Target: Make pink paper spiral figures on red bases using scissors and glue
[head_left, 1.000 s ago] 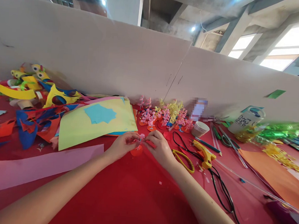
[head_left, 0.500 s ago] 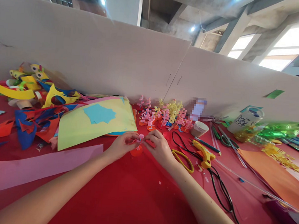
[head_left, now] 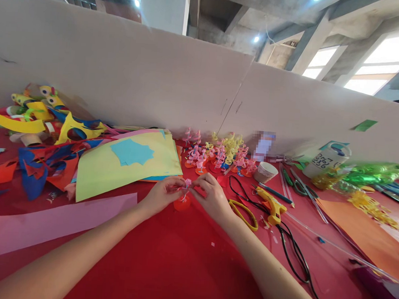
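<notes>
Between my two hands stands a small pink paper ornament (head_left: 187,183) on a round red-orange base (head_left: 181,203) low over the red table. My left hand (head_left: 166,192) pinches its upper part from the left with thumb and forefinger. From the right, my right hand (head_left: 210,193) has its thumb and fingers drawn together at the same pink top. The fingertips partly cover the ornament. Just beyond my hands are several similar pink curled-paper ornaments (head_left: 202,161) on orange round bases, with yellow ones (head_left: 232,147) among them.
A yellow glue gun (head_left: 273,205) with a black cord lies right of my hands, beside yellow-handled scissors (head_left: 244,215) and a paper cup (head_left: 265,172). Left are a yellow sheet (head_left: 115,180), a pink strip (head_left: 61,222) and coloured scraps (head_left: 55,162). A white partition (head_left: 123,71) closes the back.
Both hands stay nearly still around the pink paper ornament, with only slight finger movement. The whole view has shifted very slightly.
</notes>
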Motion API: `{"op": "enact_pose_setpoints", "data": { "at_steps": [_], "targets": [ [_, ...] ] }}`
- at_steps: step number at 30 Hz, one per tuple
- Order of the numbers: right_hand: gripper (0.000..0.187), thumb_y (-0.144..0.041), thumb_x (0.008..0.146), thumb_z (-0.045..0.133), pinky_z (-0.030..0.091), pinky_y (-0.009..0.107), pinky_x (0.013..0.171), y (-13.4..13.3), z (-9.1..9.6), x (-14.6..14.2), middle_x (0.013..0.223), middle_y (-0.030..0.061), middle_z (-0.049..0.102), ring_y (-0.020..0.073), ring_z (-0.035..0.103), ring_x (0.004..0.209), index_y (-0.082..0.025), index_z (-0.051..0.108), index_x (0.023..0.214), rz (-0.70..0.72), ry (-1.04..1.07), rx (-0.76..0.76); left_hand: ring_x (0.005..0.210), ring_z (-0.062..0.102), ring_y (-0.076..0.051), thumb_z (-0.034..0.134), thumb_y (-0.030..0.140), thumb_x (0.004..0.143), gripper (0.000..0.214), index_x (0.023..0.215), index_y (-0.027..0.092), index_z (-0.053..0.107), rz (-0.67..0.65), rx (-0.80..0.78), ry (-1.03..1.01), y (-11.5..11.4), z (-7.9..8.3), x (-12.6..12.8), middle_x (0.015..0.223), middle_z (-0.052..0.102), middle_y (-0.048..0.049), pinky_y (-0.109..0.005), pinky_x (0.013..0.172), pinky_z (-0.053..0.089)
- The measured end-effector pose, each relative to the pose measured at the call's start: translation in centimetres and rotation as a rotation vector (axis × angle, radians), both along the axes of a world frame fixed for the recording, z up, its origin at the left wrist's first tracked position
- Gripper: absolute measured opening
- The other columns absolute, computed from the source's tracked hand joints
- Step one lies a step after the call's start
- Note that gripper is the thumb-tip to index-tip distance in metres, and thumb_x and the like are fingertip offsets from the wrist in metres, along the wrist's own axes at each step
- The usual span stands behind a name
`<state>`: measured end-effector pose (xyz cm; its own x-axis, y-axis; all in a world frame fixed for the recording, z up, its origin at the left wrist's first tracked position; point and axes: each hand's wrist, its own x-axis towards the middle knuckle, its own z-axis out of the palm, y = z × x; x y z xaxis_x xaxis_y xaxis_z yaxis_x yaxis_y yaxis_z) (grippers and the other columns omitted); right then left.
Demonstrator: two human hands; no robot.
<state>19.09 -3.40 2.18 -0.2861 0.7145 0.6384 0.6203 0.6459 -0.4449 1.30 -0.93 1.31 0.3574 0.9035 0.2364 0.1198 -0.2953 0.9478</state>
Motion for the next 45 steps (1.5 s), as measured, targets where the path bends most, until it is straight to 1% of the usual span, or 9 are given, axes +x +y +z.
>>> {"op": "enact_pose_setpoints", "data": {
  "at_steps": [7, 19, 25, 30, 34, 38, 41, 43, 45],
  "targets": [
    [0.001, -0.019, 0.083, 0.061, 0.050, 0.030, 0.074, -0.2, 0.2, -0.2, 0.083, 0.0037, 0.057, 0.0175, 0.057, 0.079, -0.020, 0.063, 0.082, 0.002, 0.012, -0.007, 0.090, 0.062, -0.022, 0.066, 0.037, 0.070, 0.020, 0.077, 0.019, 0.065, -0.015, -0.004, -0.020, 0.1, -0.1, -0.1, 0.096, 0.065, -0.0063, -0.034, 0.079, 0.049],
    [0.004, -0.016, 0.081, 0.061, 0.048, 0.029, 0.074, -0.2, 0.0, -0.5, 0.081, 0.0031, 0.057, 0.0170, 0.057, 0.079, -0.019, 0.061, 0.079, -0.004, 0.041, -0.007, 0.095, 0.060, -0.022, 0.068, 0.040, 0.068, 0.024, 0.081, 0.019, 0.068, -0.012, -0.020, -0.047, 0.2, -0.6, -0.4, 0.104, 0.063, -0.0075, -0.035, 0.084, 0.048],
    [0.005, -0.020, 0.082, 0.059, 0.046, 0.027, 0.070, -0.5, 0.3, -0.5, 0.084, 0.0027, 0.055, 0.0161, 0.055, 0.077, -0.020, 0.056, 0.086, -0.034, 0.074, -0.050, 0.096, 0.060, -0.023, 0.071, 0.038, 0.064, 0.022, 0.075, 0.019, 0.068, 0.014, -0.069, -0.054, 0.1, -0.1, -0.3, 0.104, 0.062, -0.0071, -0.035, 0.084, 0.047],
    [0.010, -0.028, 0.083, 0.053, 0.042, 0.024, 0.057, -0.9, -0.2, -0.1, 0.072, -0.0016, 0.053, 0.0122, 0.050, 0.059, -0.021, 0.046, 0.082, -0.148, 0.229, -0.223, 0.093, 0.060, -0.023, 0.072, 0.038, 0.066, 0.024, 0.079, 0.018, 0.070, -0.001, -0.151, -0.117, 0.0, 0.7, -0.2, 0.097, 0.068, -0.0066, -0.035, 0.086, 0.044],
    [0.008, -0.028, 0.081, 0.050, 0.041, 0.025, 0.058, -0.9, -1.2, 0.2, 0.072, 0.0005, 0.058, 0.0141, 0.054, 0.062, -0.021, 0.048, 0.077, -0.160, 0.213, -0.379, 0.090, 0.061, -0.021, 0.073, 0.034, 0.066, 0.022, 0.080, 0.017, 0.071, -0.017, -0.264, -0.248, 0.0, 0.8, -0.3, 0.093, 0.071, -0.0061, -0.034, 0.086, 0.042],
    [0.012, -0.033, 0.080, 0.052, 0.043, 0.028, 0.061, -0.9, -1.9, 0.0, 0.077, 0.0030, 0.062, 0.0163, 0.057, 0.067, -0.021, 0.052, 0.080, -0.161, 0.251, -0.462, 0.077, 0.061, -0.018, 0.074, 0.027, 0.065, 0.017, 0.078, 0.017, 0.072, -0.027, -0.367, -0.393, 0.1, 1.0, -0.2, 0.084, 0.070, -0.0045, -0.032, 0.077, 0.044],
    [0.017, -0.037, 0.077, 0.057, 0.042, 0.026, 0.054, -0.8, -2.3, -0.5, 0.067, -0.0012, 0.060, 0.0141, 0.055, 0.057, -0.022, 0.050, 0.080, -0.074, 0.449, -0.648, 0.072, 0.059, -0.016, 0.073, 0.024, 0.065, 0.016, 0.078, 0.016, 0.072, -0.062, -0.399, -0.449, 0.1, 1.1, -0.1, 0.079, 0.068, -0.0041, -0.031, 0.070, 0.044],
    [0.022, -0.037, 0.071, 0.063, 0.039, 0.023, 0.049, -0.7, -2.5, -0.9, 0.057, -0.0052, 0.056, 0.0118, 0.052, 0.049, -0.023, 0.048, 0.078, 0.011, 0.615, -0.795, 0.071, 0.058, -0.015, 0.073, 0.023, 0.065, 0.014, 0.077, 0.016, 0.072, -0.067, -0.398, -0.455, 0.1, 1.1, -0.1, 0.080, 0.068, -0.0039, -0.030, 0.070, 0.043],
    [0.028, -0.037, 0.066, 0.067, 0.038, 0.022, 0.046, -0.7, -2.5, -1.2, 0.053, -0.0071, 0.054, 0.0107, 0.050, 0.046, -0.023, 0.045, 0.074, 0.056, 0.717, -0.880, 0.072, 0.059, -0.015, 0.073, 0.024, 0.066, 0.014, 0.077, 0.016, 0.071, -0.074, -0.391, -0.430, 0.1, 1.1, -0.2, 0.082, 0.068, -0.0044, -0.031, 0.072, 0.044]
  ]
}}
